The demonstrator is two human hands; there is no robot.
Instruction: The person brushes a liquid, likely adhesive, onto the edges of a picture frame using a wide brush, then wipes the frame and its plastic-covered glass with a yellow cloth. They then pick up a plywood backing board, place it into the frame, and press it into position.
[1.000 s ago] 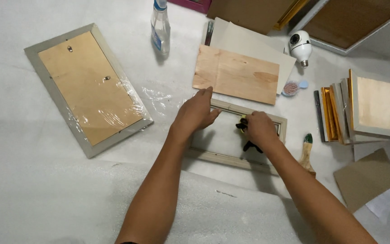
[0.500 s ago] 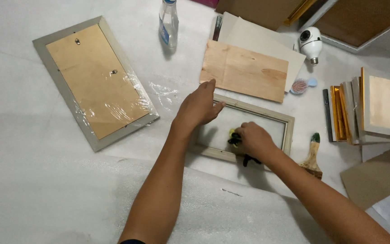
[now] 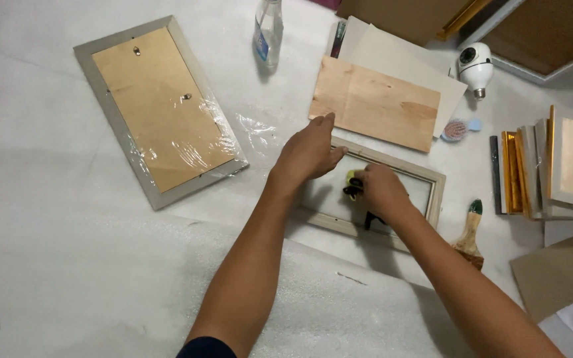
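A white foam sheet (image 3: pixel 67 265), soft and faintly dimpled, covers the whole work surface, and everything here is placed from the small picture frame (image 3: pixel 432 192) lying flat near its middle. That frame is a pale wooden rectangle with a moulded rim and a clear pane inside. Well to its left lies a larger frame (image 3: pixel 160 109), face down, its tan backing board wrapped in crinkled clear film and edged in grey. Just above the small frame rests a bare plywood panel (image 3: pixel 373 103) with visible grain, overlapping off-white card sheets (image 3: pixel 392 53). To its right stands a stack of frames (image 3: pixel 552 166), some with gilded edges. Up and to the left of it stands a clear plastic spray bottle (image 3: pixel 268 30). The left hand (image 3: pixel 308 154) lies open and flat, palm down, pressing the small frame's upper left corner. The right hand (image 3: pixel 381 191) is closed around a small black and yellow tool (image 3: pixel 353 184), held over the pane. Just right of the small frame lies a wooden-handled brush (image 3: pixel 470 232) with a green tip.
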